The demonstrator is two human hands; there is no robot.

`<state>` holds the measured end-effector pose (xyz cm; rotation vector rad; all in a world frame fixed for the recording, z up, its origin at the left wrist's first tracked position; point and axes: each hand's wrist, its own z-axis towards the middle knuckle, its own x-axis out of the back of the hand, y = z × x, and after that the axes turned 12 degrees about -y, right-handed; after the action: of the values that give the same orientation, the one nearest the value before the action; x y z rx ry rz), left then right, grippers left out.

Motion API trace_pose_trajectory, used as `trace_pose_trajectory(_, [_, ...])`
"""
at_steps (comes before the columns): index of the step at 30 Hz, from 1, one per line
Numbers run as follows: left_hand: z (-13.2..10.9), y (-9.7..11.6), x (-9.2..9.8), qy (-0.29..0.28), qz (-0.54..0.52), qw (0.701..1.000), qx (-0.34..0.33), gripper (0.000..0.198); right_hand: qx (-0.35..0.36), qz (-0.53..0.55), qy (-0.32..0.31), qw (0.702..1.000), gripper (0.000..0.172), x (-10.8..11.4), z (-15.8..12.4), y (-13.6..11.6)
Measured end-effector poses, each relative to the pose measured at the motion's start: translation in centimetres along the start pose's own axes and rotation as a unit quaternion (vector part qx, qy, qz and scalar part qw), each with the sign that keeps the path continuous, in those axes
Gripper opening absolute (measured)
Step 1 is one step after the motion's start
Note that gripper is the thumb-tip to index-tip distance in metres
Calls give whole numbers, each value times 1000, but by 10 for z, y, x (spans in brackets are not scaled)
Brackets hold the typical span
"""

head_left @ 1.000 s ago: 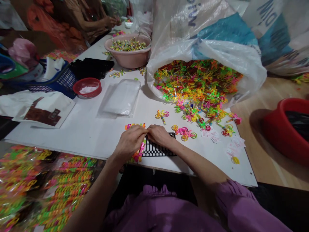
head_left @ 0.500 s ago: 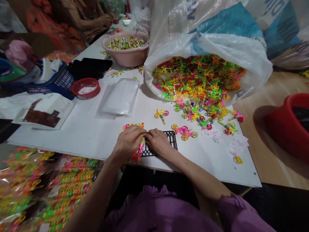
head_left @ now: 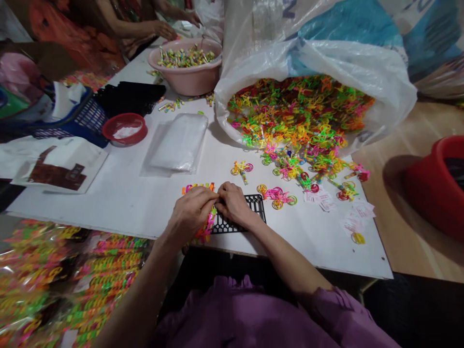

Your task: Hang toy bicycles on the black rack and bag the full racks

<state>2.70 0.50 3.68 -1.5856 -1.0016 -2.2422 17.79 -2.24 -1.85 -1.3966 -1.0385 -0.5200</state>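
Observation:
A black plastic grid tray (head_left: 246, 216) lies near the front edge of the white table (head_left: 126, 198). Small neon toy bicycles (head_left: 203, 227) stand in its left part. My left hand (head_left: 192, 212) and my right hand (head_left: 234, 203) meet over the tray, fingers pinched together on a small toy piece at the tray's left end. Loose neon bicycles (head_left: 277, 197) lie just right of the tray. Behind them an open clear sack (head_left: 362, 63) spills a heap of the same toys (head_left: 297, 111).
A stack of clear bags (head_left: 177, 145) lies mid-table, with a red bowl (head_left: 124, 128), black trays (head_left: 130, 96) and a pink basin of candies (head_left: 184, 67) beyond. Another person's hands (head_left: 165, 30) work at the far end. A red tub (head_left: 435, 183) is on the right; packed toys (head_left: 54, 275) on the left.
My hands stay pinched together over the tray's left end, with the right hand drawn slightly left. The view has shifted a little.

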Motion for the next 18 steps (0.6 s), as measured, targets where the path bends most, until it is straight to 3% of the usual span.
trace_pose_trajectory(7, [2, 1, 0, 15, 13, 1000, -9, 18, 14, -26, -19, 999, 12, -3, 10, 3])
trace_pose_trajectory(14, [0, 0, -1, 13, 5, 1000, -5, 17, 56, -36, -82, 994, 9, 11, 21, 6])
trace_pose_trajectory(18, [-1, -2, -1, 7, -12, 1000, -6, 16, 63, 58, -105, 991, 7, 21, 18, 11])
